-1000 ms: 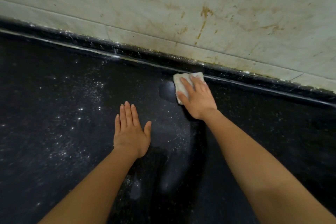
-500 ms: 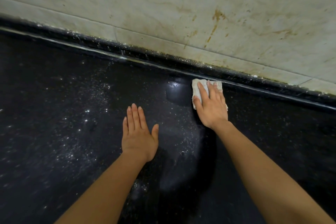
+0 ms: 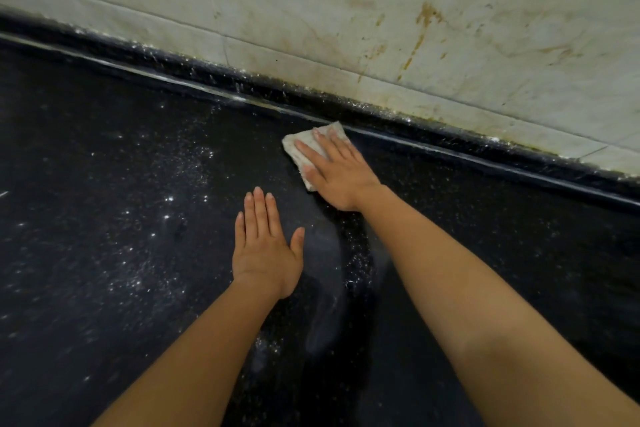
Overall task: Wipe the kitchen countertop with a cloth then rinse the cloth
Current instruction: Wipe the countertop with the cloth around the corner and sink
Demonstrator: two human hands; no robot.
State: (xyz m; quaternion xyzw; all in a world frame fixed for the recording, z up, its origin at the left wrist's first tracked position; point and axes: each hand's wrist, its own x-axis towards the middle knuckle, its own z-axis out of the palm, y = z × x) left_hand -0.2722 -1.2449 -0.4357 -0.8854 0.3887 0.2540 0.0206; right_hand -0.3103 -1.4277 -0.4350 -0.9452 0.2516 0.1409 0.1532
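The right hand (image 3: 341, 175) is pressing a pale folded cloth (image 3: 300, 160) flat onto the dark speckled surface (image 3: 104, 253). Its grip is wide, the fingers lying straight over the cloth rather than curling round it. The cloth is sitting just beside the raised dark strip (image 3: 485, 152) under the stained wall (image 3: 346, 10). The left hand (image 3: 265, 253) is resting palm down nearer the person, its grip wide and holding nothing. White specks are lying across the surface to the left.

The left forearm (image 3: 207, 350) and right forearm (image 3: 467, 288) are bare to the lower edge of view; the left hand (image 3: 265, 253) and right hand (image 3: 341, 177) likewise; fingernails (image 3: 258, 191) short, rounded, plain.
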